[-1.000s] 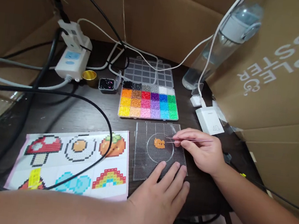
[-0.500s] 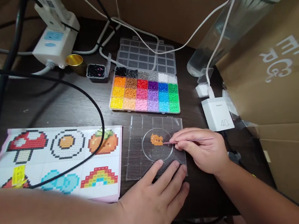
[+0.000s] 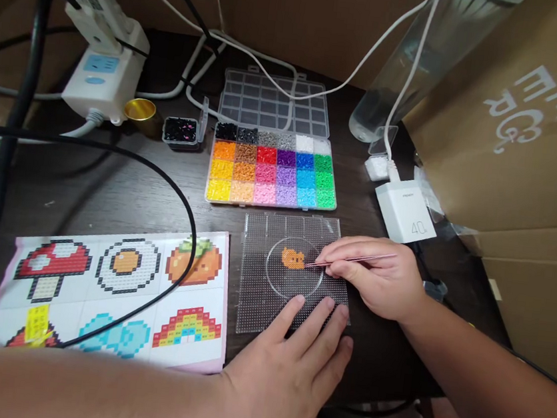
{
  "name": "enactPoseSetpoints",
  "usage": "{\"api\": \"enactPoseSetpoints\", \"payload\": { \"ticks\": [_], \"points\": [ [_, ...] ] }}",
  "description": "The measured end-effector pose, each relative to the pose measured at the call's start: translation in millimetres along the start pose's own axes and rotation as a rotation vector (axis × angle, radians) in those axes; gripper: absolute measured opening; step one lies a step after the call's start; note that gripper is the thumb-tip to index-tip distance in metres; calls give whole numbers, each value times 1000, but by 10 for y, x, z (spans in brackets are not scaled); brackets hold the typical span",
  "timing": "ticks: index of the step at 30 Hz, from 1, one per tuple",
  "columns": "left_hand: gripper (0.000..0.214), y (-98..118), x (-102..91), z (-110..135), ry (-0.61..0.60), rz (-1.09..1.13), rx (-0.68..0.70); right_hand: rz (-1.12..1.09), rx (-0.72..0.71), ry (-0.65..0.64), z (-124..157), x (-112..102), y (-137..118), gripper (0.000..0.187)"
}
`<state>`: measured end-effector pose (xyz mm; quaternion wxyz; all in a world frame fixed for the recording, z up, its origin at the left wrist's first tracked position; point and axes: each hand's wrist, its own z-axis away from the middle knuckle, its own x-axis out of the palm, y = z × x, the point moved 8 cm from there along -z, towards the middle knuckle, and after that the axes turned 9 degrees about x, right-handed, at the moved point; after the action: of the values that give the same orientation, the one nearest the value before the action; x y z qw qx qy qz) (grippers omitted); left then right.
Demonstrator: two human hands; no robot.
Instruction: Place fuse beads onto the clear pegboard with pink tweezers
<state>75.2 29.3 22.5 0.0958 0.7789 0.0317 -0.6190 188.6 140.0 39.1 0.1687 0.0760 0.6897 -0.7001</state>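
Note:
My right hand (image 3: 376, 274) pinches a pair of thin pinkish tweezers (image 3: 353, 260), whose tips touch or nearly touch the right side of a small orange bead figure (image 3: 293, 259). That figure sits inside a clear ring (image 3: 266, 278) on a transparent pegboard (image 3: 252, 306). Fingers spread, my left hand (image 3: 291, 365) rests across the board's front edge. Whether a bead is between the tweezer tips is too small to tell. Behind the board, an open compartment box (image 3: 274, 168) holds beads sorted by colour.
To the left lies a pixel-pattern sheet (image 3: 117, 298), crossed by a black cable (image 3: 180, 191). A power strip (image 3: 102, 81), a gold cup (image 3: 141, 113) and a small box of black beads (image 3: 181, 131) stand behind. On the right are a white charger (image 3: 405, 211), a bottle (image 3: 398, 82) and cardboard (image 3: 511, 195).
The view shifts very slightly. Both hands, the tweezers and the bead figure keep practically the same places.

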Motion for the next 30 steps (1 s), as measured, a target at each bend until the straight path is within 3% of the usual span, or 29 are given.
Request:
{"api": "enactPoseSetpoints", "payload": {
  "ticks": [17, 25, 28, 30],
  "points": [
    [52, 15, 9, 6, -4, 9, -3, -3, 25, 5, 4, -2, 10, 9],
    [53, -16, -35, 12, 3, -6, 5, -182, 124, 22, -28, -45, 122, 18],
    [50, -7, -24, 30, 79, -132, 25, -307, 154, -3, -36, -34, 212, 19],
    [35, 46, 2, 45, 256, -315, 25, -356, 177, 2, -49, -23, 274, 20]
  ]
}}
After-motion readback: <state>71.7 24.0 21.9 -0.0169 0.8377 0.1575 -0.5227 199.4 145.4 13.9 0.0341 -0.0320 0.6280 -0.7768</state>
